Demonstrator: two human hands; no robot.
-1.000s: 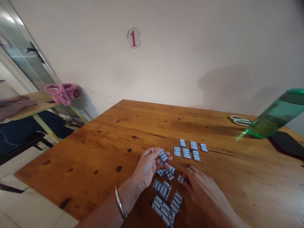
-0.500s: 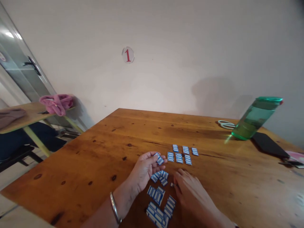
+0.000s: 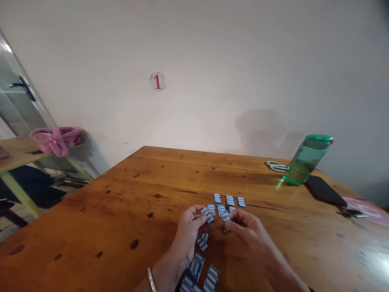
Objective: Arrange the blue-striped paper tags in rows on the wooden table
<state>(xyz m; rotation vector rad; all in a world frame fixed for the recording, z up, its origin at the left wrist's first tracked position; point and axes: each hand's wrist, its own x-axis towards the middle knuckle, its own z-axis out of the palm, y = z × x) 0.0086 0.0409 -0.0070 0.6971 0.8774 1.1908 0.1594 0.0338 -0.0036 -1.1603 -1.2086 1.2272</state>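
My left hand (image 3: pixel 189 229), with a metal bangle (image 3: pixel 151 280) at the wrist, is closed on a small flat blue card piece with white bars (image 3: pixel 208 215). Between the thumb and fingers of my right hand (image 3: pixel 251 229) is a similar blue-and-white card piece (image 3: pixel 225 216). The two pieces are close together but apart, raised above the wooden table (image 3: pixel 121 211). Just beyond them lie laid-out pieces in two short rows (image 3: pixel 230 200), partly covered by my fingers. Loose pieces (image 3: pixel 196 265) are spread nearer me, some overlapping and partly hidden by my left hand.
A green water bottle (image 3: pixel 308 160) stands at the right rear, beside a white cable (image 3: pixel 276 166) and a black flat case (image 3: pixel 325 190). Keys (image 3: pixel 349 211) lie on a pink round mat (image 3: pixel 378 213). A pink cloth (image 3: pixel 56 140) rests on another table at left.
My right hand has risen from the tabletop and now holds a piece close to my left hand, which keeps its own piece. The view has shifted slightly right and up.
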